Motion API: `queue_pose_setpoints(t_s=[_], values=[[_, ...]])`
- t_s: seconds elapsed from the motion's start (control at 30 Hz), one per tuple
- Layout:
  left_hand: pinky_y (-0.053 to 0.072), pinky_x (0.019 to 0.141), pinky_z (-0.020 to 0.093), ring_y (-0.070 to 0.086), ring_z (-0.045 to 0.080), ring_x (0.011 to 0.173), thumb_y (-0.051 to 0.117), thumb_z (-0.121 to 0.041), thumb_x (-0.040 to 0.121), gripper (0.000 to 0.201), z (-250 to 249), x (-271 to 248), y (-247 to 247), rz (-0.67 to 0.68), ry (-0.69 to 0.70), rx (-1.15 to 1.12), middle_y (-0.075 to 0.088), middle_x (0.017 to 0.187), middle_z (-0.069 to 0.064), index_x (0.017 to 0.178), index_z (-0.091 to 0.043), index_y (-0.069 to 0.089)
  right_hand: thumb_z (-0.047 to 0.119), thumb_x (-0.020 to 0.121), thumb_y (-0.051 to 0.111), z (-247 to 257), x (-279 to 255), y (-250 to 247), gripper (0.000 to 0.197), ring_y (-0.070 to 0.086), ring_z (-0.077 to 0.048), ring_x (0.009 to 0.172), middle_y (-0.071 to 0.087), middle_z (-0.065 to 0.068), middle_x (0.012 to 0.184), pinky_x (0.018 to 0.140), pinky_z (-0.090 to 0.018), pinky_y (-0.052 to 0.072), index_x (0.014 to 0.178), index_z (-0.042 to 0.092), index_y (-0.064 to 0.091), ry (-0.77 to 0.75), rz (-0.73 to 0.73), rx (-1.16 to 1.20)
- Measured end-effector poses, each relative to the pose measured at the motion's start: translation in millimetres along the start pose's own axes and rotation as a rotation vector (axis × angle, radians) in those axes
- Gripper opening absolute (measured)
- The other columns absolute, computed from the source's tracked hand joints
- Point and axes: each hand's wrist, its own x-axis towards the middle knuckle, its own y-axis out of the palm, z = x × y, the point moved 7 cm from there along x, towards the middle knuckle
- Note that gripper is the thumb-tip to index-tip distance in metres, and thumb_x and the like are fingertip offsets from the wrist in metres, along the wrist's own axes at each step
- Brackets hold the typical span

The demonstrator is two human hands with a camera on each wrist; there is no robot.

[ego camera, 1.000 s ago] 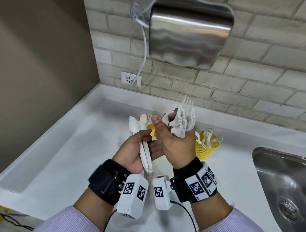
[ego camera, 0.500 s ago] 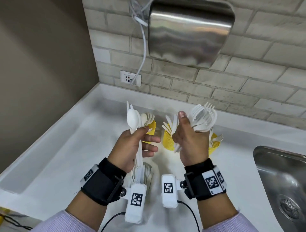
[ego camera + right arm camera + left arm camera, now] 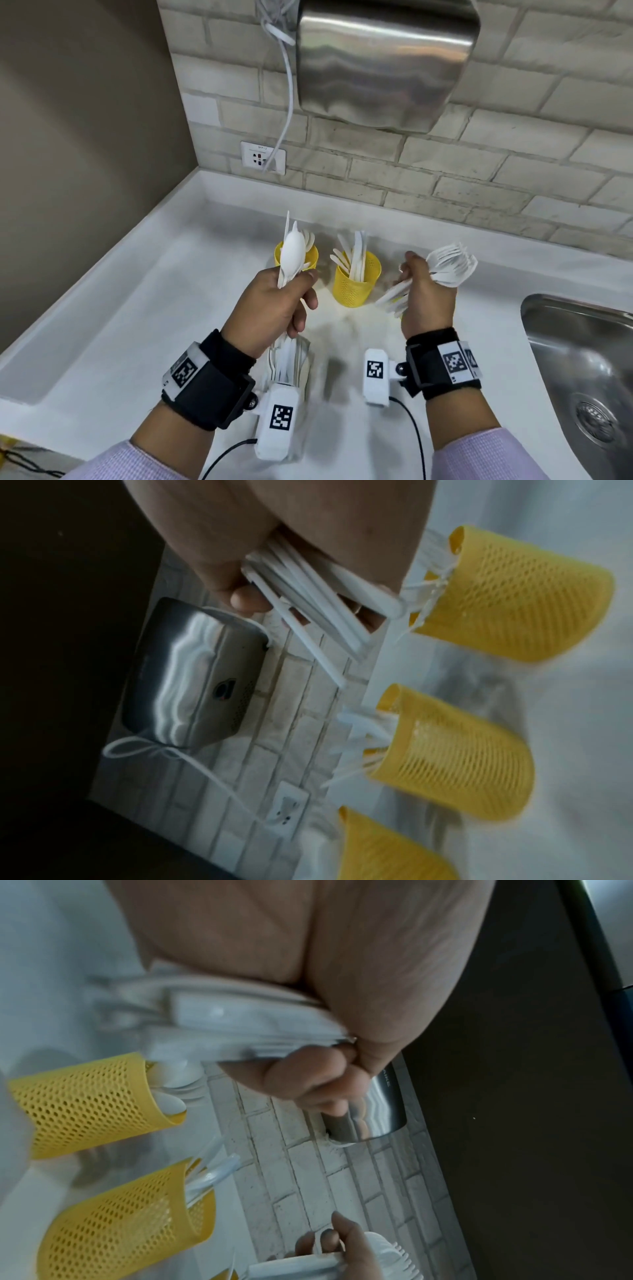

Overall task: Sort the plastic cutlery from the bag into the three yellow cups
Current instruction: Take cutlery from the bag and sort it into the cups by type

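Two fistfuls of white plastic cutlery hang above a white counter (image 3: 137, 325), spoons in one hand and forks in the other.

At centre frame the left hand (image 3: 270, 308) curls its fingers and thumb round a bundle of spoons (image 3: 293, 253), bowls up, in front of the left yellow cup (image 3: 310, 255), which already holds spoons. The right hand (image 3: 424, 301), right of centre, wraps a fanned bunch of forks (image 3: 452, 265), tines up, handles splaying below the fist. Between the hands stands the middle yellow cup (image 3: 356, 281), holding knives; a third yellow cup (image 3: 514, 593) shows in the right wrist view beside the forks' handles. A steel hand dryer (image 3: 383, 61) hangs at upper centre; a sink (image 3: 582, 359) sits at lower right.
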Motion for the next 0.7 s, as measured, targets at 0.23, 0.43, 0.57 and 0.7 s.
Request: queue_pose_setpoints(t_s=[0.23,0.43,0.57,0.7], values=[[0.038,0.046,0.027,0.044,0.018,0.038,0.055,-0.023,0.103,0.04,1.1,-1.4,6.7,0.025,-0.017,0.038,0.051,0.048,0.002,0.07,0.0,0.057,0.032,0.08,0.072,14.6,47.5,-22.2,0.027,0.07,-0.024,0.067,0.073,0.001,0.064,0.071,-0.041,0.057,0.058,0.016,0.068,-0.084,-0.1,-0.154],[0.037,0.048,0.027,0.04,0.022,0.039,0.057,-0.028,0.101,0.044,6.2,1.7,5.7,0.02,-0.037,0.072,0.045,0.045,0.01,0.065,-0.003,0.053,0.036,0.092,0.071,17.0,73.6,-29.5,0.055,0.049,-0.025,0.046,0.05,0.0,0.042,0.056,-0.034,0.044,0.046,0.019,0.048,-0.117,-0.129,-0.118],[0.027,0.047,0.027,0.031,0.019,0.036,0.058,-0.025,0.101,0.044,4.0,1.5,8.0,0.013,-0.047,0.086,0.035,0.047,0.002,0.064,-0.008,0.041,0.044,0.091,0.069,7.6,83.2,-29.3,0.059,0.05,-0.025,0.045,0.054,-0.009,0.047,0.056,-0.031,0.044,0.043,0.015,0.05,-0.087,-0.087,-0.239],[0.02,0.047,0.027,0.021,0.017,0.039,0.06,-0.023,0.1,0.046,4.5,3.6,7.7,-0.003,-0.066,0.043,0.028,0.053,-0.001,0.062,-0.014,0.034,0.036,0.095,0.068,16.8,87.2,-16.9,0.049,0.042,-0.018,0.041,0.045,-0.014,0.057,0.048,-0.024,0.037,0.06,0.01,0.046,-0.125,-0.025,-0.267]])
